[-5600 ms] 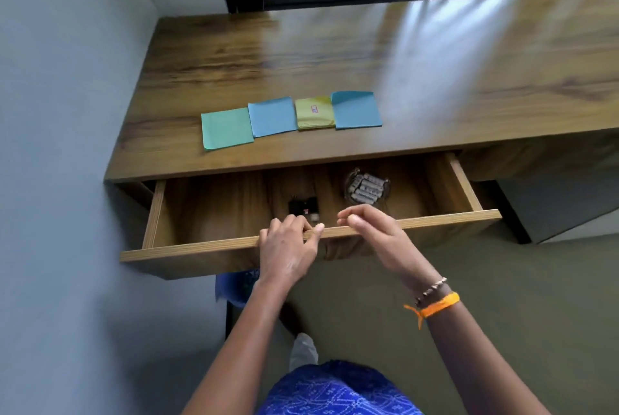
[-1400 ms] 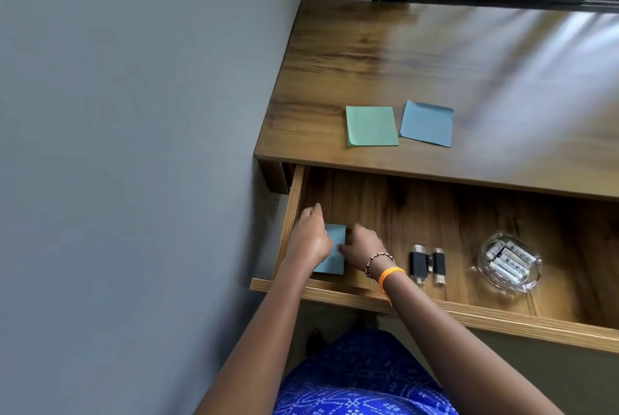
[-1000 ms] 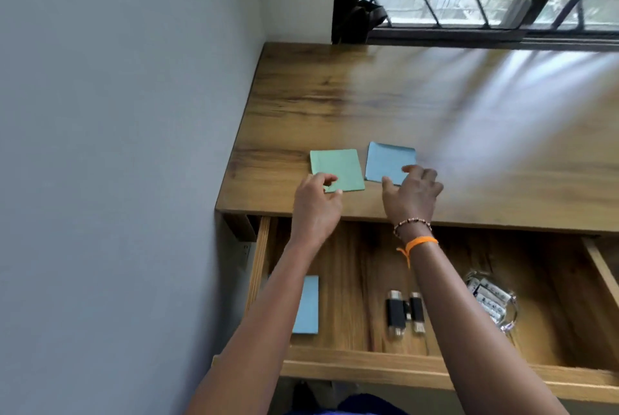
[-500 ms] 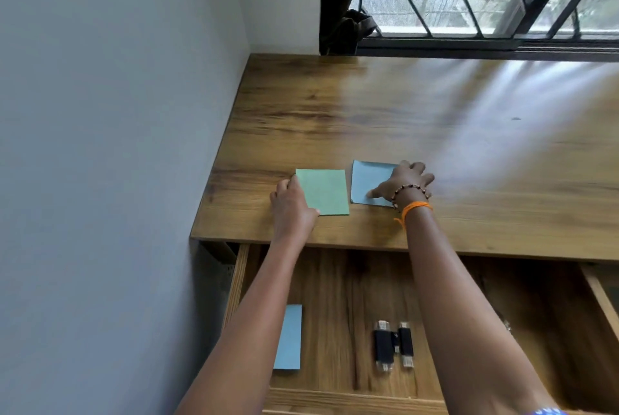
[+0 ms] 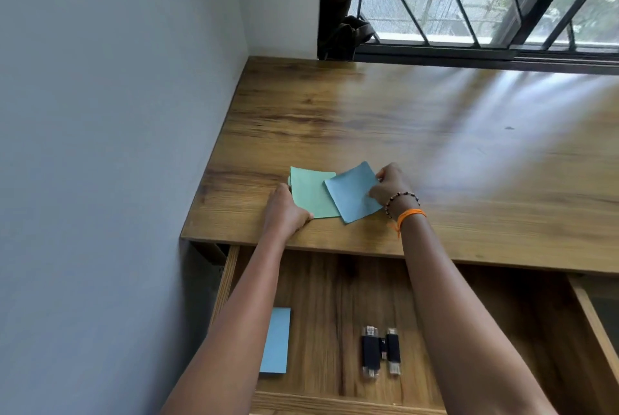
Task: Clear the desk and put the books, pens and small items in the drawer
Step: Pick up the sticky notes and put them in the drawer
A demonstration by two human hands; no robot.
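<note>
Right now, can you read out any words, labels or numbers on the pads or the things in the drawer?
None can be read.
Green pad, blue pad, blue pad in the drawer: plain faces.
Two black USB drives: any marking is too small to read.

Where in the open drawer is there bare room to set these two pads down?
Bare drawer floor lies between the blue pad at the left wall and the two USB sticks, and behind both. It is crowded along the front, under the forearms; right of the sticks is hidden.
</note>
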